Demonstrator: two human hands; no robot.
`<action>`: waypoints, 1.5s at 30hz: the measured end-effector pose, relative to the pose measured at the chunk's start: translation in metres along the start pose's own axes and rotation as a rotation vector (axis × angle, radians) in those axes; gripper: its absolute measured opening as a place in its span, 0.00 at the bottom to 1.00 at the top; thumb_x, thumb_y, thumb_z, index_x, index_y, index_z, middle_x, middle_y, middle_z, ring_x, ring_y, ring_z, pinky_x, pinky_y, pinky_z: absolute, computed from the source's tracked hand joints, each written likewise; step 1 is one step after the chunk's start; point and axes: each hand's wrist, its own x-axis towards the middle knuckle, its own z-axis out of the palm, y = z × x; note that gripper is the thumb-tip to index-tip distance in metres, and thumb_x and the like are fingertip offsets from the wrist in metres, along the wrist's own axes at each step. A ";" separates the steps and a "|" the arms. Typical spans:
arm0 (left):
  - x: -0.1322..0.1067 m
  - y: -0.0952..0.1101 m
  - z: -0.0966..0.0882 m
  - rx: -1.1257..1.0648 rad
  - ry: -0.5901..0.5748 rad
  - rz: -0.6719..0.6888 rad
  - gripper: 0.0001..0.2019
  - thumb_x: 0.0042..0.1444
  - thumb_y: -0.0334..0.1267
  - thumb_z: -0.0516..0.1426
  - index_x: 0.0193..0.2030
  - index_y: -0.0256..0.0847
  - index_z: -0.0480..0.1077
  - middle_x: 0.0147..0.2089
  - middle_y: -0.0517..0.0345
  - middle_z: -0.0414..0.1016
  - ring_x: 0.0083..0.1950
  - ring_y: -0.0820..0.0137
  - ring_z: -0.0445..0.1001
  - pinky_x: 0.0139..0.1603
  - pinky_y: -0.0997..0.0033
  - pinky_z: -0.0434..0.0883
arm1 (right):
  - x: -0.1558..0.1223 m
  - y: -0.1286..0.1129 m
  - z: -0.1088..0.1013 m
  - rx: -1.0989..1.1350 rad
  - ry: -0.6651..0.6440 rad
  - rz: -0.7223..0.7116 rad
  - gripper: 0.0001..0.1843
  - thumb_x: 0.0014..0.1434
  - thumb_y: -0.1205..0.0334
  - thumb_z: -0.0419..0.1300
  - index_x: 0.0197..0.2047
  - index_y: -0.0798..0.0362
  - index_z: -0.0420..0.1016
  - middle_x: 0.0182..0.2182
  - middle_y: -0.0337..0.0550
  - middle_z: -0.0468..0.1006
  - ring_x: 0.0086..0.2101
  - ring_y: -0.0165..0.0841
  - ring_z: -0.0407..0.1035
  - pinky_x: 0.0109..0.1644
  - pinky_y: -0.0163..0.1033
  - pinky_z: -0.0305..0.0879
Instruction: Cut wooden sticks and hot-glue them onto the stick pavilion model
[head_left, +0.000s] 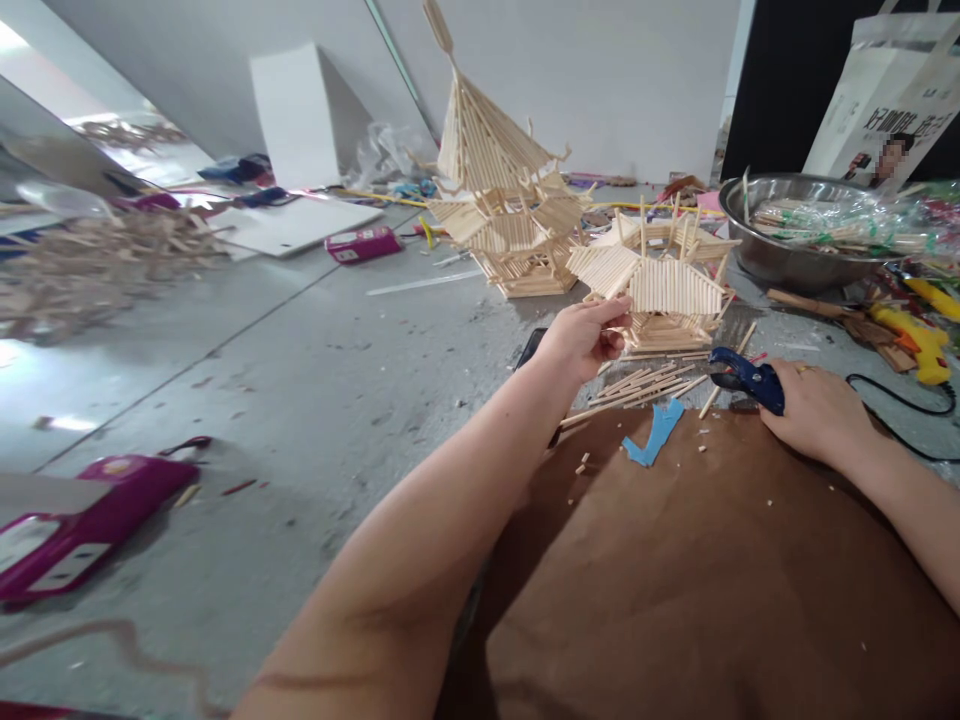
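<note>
My left hand (pixel 589 338) reaches to the near left side of a small pavilion model (pixel 667 285) built of thin wooden sticks. Its thumb and forefinger are pinched together at the lower roof edge; what is between them, if anything, is too small to tell. In my right hand (pixel 821 405) is a blue hand pruner (pixel 746 378), its jaws pointing left toward the loose wooden sticks (pixel 649 383) on the floor. A taller stick pagoda (pixel 499 185) with a pointed roof stands behind the small model. Brown cloth (pixel 697 560) covers my lap, with a torn blue strip (pixel 656 432) and stick offcuts on it.
At the right are a steel bowl (pixel 802 260) of wrapped sticks, a yellow glue gun (pixel 919 335) with a black cord, and a white bag (pixel 877 110). Purple power strips (pixel 127 500) lie on the grey floor at left, near a blurred heap of sticks (pixel 97 265).
</note>
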 end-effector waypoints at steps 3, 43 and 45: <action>-0.004 -0.003 -0.003 0.027 -0.035 0.023 0.10 0.40 0.34 0.62 0.25 0.36 0.63 0.18 0.64 0.68 0.11 0.82 0.60 0.11 0.81 0.52 | 0.000 0.000 0.000 0.001 0.000 -0.004 0.25 0.51 0.55 0.50 0.51 0.58 0.62 0.37 0.53 0.74 0.35 0.44 0.68 0.35 0.42 0.57; -0.060 -0.058 0.026 0.759 -0.351 0.840 0.08 0.51 0.31 0.49 0.33 0.35 0.69 0.21 0.61 0.71 0.23 0.78 0.69 0.25 0.80 0.65 | -0.019 -0.018 -0.023 0.404 0.153 -0.190 0.24 0.49 0.57 0.50 0.49 0.58 0.62 0.39 0.49 0.73 0.38 0.41 0.67 0.35 0.40 0.58; -0.061 -0.058 0.027 0.753 -0.356 0.836 0.08 0.52 0.31 0.49 0.33 0.35 0.69 0.21 0.62 0.71 0.22 0.78 0.69 0.25 0.81 0.65 | -0.019 -0.018 -0.024 0.399 0.147 -0.180 0.24 0.49 0.57 0.50 0.49 0.57 0.62 0.39 0.49 0.73 0.37 0.41 0.68 0.34 0.40 0.57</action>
